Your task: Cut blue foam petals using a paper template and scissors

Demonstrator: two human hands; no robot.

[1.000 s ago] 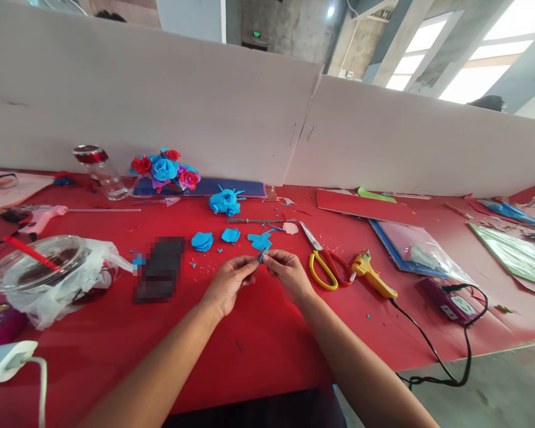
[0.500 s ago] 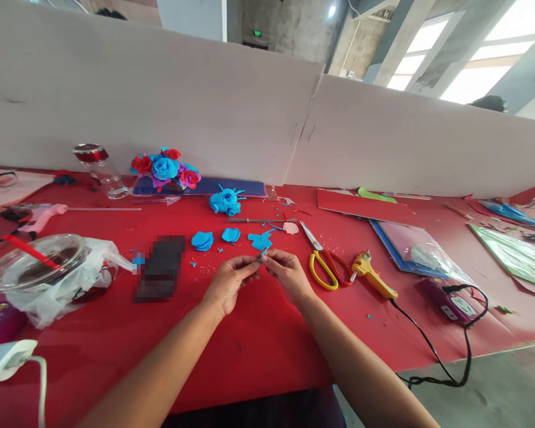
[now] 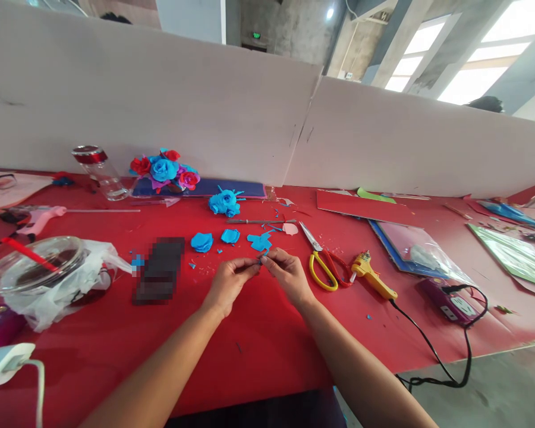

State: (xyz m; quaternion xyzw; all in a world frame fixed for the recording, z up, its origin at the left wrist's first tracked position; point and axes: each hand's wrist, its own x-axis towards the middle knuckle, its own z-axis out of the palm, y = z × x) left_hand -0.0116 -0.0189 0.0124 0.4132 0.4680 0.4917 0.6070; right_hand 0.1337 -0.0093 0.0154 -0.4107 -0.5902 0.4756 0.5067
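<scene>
My left hand [image 3: 230, 282] and my right hand [image 3: 287, 276] meet fingertip to fingertip above the red table. Both pinch a small blue paper piece [image 3: 264, 254], mostly hidden by the fingers. Just beyond them lie loose blue paper petals [image 3: 259, 241]. Two small stacks of blue petals, one round [image 3: 202, 242] and one smaller [image 3: 230, 236], sit to the left. A cluster of blue paper flowers [image 3: 224, 203] rests farther back, near a bundle of thin wires [image 3: 261, 221]. Scissors [image 3: 321, 261] with yellow and red handles lie right of my right hand.
A yellow glue gun [image 3: 373, 277] with its cord and a purple power strip [image 3: 452, 300] lie right. Left are a dark pixelated object [image 3: 160, 270], a lidded cup [image 3: 35, 264], a pink glue gun [image 3: 42, 220] and a bottle [image 3: 104, 173]. A paper bouquet [image 3: 164, 169] stands by the white partition [image 3: 151, 101].
My fingers shift only slightly around the small blue piece. The camera view moves a little; the things on the table stay put.
</scene>
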